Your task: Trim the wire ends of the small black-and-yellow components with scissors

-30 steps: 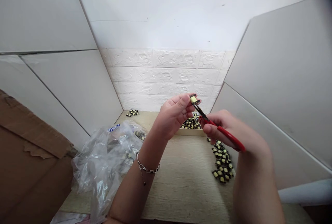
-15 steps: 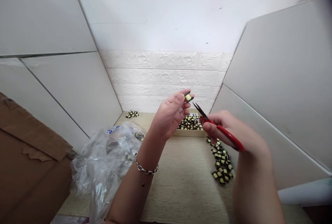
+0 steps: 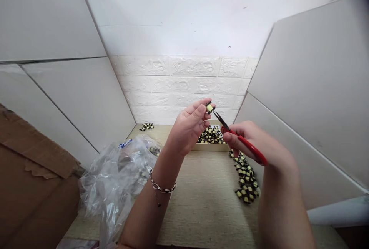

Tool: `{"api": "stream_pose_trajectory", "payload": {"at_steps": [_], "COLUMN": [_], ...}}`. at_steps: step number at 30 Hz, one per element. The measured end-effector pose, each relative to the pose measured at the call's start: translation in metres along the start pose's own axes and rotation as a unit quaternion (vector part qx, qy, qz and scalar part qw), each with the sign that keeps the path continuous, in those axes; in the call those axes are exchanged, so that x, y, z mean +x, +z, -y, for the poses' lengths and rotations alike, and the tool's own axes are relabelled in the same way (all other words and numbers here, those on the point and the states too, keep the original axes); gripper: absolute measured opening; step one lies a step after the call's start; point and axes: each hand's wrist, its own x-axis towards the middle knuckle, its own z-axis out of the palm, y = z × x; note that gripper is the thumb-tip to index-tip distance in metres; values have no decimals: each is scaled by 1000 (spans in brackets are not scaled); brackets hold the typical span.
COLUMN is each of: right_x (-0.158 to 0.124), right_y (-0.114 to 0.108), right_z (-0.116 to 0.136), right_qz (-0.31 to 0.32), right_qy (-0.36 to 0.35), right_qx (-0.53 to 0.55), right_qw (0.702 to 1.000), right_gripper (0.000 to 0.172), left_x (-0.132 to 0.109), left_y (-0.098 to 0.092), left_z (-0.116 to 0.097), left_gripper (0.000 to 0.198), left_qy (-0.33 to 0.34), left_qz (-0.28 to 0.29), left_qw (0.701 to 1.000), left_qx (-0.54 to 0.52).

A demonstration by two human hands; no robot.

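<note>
Between the thumb and fingers of my left hand (image 3: 191, 124) is a small transformer (image 3: 209, 108), with a yellow-wrapped middle and black ends with pins. My right hand (image 3: 245, 137) is closed round red-handled scissors (image 3: 252, 151). Their dark, narrow tips reach the lower right end of the transformer; whether they touch it I cannot tell. Behind my hands stands a shallow cream box (image 3: 210, 147) full of similar yellow-and-black transformers (image 3: 211, 135). A further heap of transformers (image 3: 246, 180) lies on the table below my right hand.
A crumpled clear plastic bag (image 3: 115, 183) with some pieces in it lies on the table (image 3: 198, 203) at left. A small cluster of transformers (image 3: 147, 126) sits at the back left. Brown cardboard (image 3: 34, 187) stands far left; white panels (image 3: 311, 87) and a brick-patterned wall (image 3: 184, 66) enclose the table.
My right hand has moved slightly left, bringing the scissor tips up to the transformer. The scissor blades look closer together. My left hand has barely moved.
</note>
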Motion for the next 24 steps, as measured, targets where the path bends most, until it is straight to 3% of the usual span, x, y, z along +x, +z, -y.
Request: {"api": "stream_pose_trajectory", "payload": {"at_steps": [24], "right_x": [-3], "right_y": [0], "right_z": [6], "right_qz": [-12], "right_qy": [-9], "right_qx": [-27], "right_qw": [1000], "right_gripper": [41], "left_x": [0], "left_y": [1], "left_z": [0], "left_gripper": [21], "left_qy": [-2], "left_qz": [-16], "left_qw": [1000], "left_qx": [-6]}}
